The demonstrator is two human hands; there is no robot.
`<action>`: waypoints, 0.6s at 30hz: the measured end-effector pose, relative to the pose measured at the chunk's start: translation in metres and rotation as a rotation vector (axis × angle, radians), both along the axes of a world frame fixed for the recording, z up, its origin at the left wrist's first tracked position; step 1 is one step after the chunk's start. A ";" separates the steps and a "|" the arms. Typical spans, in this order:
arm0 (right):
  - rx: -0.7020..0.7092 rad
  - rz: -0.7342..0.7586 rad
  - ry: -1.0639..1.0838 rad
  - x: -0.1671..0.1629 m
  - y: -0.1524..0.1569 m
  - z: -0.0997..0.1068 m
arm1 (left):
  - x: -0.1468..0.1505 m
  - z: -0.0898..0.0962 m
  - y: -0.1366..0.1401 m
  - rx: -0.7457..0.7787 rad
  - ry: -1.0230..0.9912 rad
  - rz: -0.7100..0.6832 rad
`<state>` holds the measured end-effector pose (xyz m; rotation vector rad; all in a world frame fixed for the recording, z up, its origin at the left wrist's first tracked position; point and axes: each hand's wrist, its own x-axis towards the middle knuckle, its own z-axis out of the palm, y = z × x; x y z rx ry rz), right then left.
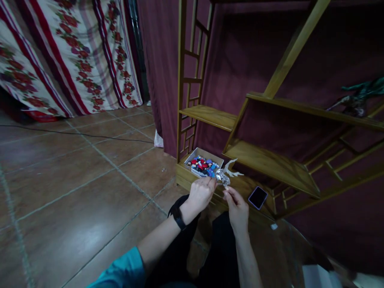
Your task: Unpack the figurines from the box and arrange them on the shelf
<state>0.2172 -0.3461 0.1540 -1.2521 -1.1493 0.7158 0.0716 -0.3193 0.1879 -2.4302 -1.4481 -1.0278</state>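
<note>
A teal sleeve [124, 268] is covering part of the person's left arm. The left hand [202, 194] and right hand [238, 208] are sitting close together, fingertips pinching a shiny wrapper [223, 177] beside a box [210, 155] of small colourful pieces [204, 165]. A pale branching thing [232, 169] is showing just beyond; a phone [258, 198] is lying to the right.

The count recorded 1 left hand [201, 194], 1 right hand [238, 210], 1 wristband [178, 218], 1 antlered piece [223, 177], 1 box [211, 155], 1 phone [258, 198], 1 shelf unit [270, 166], 1 floral cloth [81, 52] and 1 cable [120, 139]. The parts [204, 165] in the box were too crowded to count.
</note>
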 end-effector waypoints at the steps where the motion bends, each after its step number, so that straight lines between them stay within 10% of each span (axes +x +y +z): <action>1: -0.003 -0.007 -0.009 0.001 0.000 -0.002 | 0.000 -0.001 0.000 0.017 0.014 -0.013; 18: -0.014 -0.089 -0.003 0.005 -0.012 -0.027 | 0.005 -0.017 0.003 0.072 0.112 -0.115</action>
